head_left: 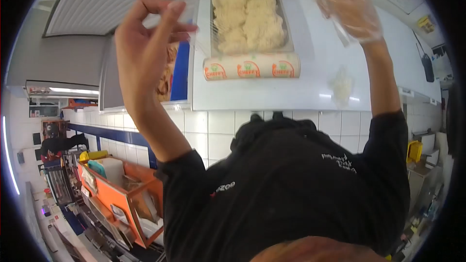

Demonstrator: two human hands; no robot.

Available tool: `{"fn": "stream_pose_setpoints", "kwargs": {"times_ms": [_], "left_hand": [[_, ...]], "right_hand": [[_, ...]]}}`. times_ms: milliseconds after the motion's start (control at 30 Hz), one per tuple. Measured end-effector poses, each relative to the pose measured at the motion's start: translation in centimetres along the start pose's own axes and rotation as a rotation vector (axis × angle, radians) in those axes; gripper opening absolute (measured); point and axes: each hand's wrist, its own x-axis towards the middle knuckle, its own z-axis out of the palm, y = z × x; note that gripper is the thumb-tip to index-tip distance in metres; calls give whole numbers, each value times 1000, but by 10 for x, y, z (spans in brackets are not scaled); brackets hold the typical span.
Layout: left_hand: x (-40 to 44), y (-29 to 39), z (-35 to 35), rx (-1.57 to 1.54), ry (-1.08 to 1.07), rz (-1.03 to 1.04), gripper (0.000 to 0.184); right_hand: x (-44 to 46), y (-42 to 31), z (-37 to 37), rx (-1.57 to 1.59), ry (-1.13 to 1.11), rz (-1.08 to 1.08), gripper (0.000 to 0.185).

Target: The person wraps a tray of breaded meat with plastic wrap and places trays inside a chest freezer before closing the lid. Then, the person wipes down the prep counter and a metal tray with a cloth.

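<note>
My left hand [145, 39] is bare and raised at the left, its fingers loosely bent and apart, with nothing visible held in them. My right hand [347, 5] wears a clear plastic glove and is lifted over the right side of the white counter [310, 94]. Its fingers stretch towards the top edge, which cuts off the tips. Between the hands lies a metal tray [287, 34] filled with pale, breaded-looking pieces [250, 14]. Against its near end rests a roll printed "CHEFFY" [251, 66]. Crumpled clear plastic [342, 86] lies on the counter below my right hand.
Left of the counter, partly behind my left arm, is a blue-edged bin [180, 73] with brownish food. A ribbed metal panel [116, 0] slants above it. An orange cabinet [121, 199] stands at the lower left. Farther back is another person [63, 145] in dark clothing.
</note>
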Motion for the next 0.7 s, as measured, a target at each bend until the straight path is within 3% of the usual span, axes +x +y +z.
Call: {"fn": "stream_pose_setpoints", "kwargs": {"times_ms": [33, 67, 133, 233, 333, 433, 500, 567, 600, 700], "left_hand": [[-2, 2, 0, -105, -23, -54, 18], [13, 5, 1, -112, 1, -7, 18], [4, 7, 0, -68, -21, 1, 18], [13, 8, 1, -56, -28, 30, 20], [-5, 9, -2, -94, 3, -14, 20], [8, 24, -3, -53, 75, 65, 21], [-9, 21, 4, -100, 21, 18, 21], [3, 34, 6, -180, 29, 124, 22], [7, 39, 7, -187, 31, 118, 22], [19, 47, 1, -51, 168, 279, 30]], "right_hand": [[22, -18, -25, 435, 55, 256, 13], [41, -30, -37, 884, 83, 495, 31], [35, -41, -27, 746, 24, 584, 30], [52, -25, -39, 787, 181, 427, 30], [37, -31, -28, 688, 60, 556, 28], [47, -22, -52, 1209, 281, 495, 26], [43, -24, -38, 994, 100, 566, 19], [71, -7, -61, 829, 102, 491, 17], [70, -3, -79, 984, 55, 373, 20], [51, 15, -72, 1223, -23, 310, 29]]}}
